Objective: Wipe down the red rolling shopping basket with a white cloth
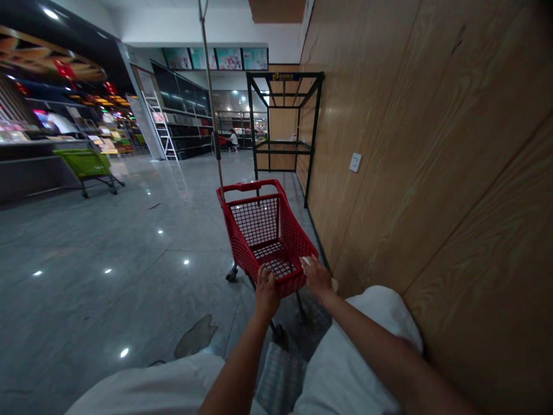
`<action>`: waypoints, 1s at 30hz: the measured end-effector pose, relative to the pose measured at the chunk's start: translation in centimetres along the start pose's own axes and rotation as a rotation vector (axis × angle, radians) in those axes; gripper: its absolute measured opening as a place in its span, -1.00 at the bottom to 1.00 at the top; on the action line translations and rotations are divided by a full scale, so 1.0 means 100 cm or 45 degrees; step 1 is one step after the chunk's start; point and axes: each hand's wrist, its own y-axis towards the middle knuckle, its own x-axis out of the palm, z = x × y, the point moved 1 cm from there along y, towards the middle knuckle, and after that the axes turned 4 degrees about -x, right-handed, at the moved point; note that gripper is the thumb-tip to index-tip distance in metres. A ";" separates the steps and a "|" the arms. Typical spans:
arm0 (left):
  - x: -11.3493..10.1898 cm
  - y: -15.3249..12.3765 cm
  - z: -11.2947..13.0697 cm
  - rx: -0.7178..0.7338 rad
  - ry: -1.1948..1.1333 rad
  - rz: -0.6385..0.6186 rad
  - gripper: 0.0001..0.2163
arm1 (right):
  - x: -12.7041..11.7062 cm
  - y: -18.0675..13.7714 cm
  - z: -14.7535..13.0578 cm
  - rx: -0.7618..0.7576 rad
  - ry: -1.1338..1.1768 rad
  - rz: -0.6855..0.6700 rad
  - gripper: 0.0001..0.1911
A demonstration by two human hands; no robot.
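A red plastic shopping cart [242, 245] stands in front of me, with its handle at the far end and nothing in its basket. My left hand [266, 295] is closed over the near left of its rim, fingertips hooked inside. Pinched in my right hand [318, 279] is a crumpled white cloth or tissue [306, 261], against the rim's near right corner. Another bit of white shows below that hand. A thin upright pole [209, 86] rises beside the cart's handle.
A wood-panelled wall [389, 219] with a white socket [355, 162] runs close on my right. Behind the cart stands a dark metal frame [309, 150]. A green cart [84, 163] and a white ladder [164, 129] are at the left. People are visible farther off.
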 end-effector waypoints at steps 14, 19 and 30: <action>-0.014 0.002 -0.012 0.104 -0.012 -0.141 -0.73 | 0.003 -0.001 0.003 -0.241 -0.054 -0.051 -0.47; 0.000 -0.001 -0.002 0.084 -0.044 -0.086 -0.74 | -0.003 -0.004 0.021 0.058 -0.034 0.056 -0.49; -0.015 0.004 -0.004 0.253 0.041 -0.167 -0.70 | 0.027 -0.021 -0.073 -0.394 0.153 0.118 -0.40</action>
